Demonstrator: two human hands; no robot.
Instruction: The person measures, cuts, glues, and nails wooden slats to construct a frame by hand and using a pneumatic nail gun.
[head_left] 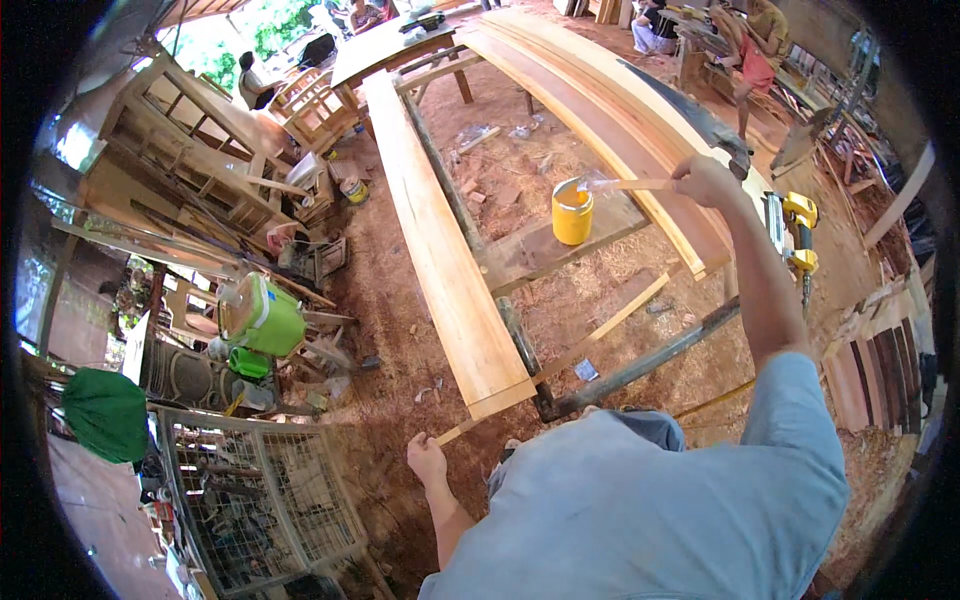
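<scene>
My right hand [705,182] is closed around a flat wooden stick [640,184], held level over the work frame. The stick's far end, smeared with something whitish, is at the mouth of a yellow can [572,212]. That can stands on a crosspiece [530,262] between two groups of boards. At the lower left, my left hand [427,460] pinches the end of a thin wooden strip [459,431]. The strip reaches the near end of a long pale board [440,270]; I cannot tell how far it runs beyond. Several long planks [600,100] lie on the right.
A yellow nail gun [800,232] lies right of my right arm. Left are a green container [262,315], a wire-mesh frame [265,495] and stacked wooden furniture [180,150]. A metal bar [650,355] crosses near me. Other people [755,40] sit at the back.
</scene>
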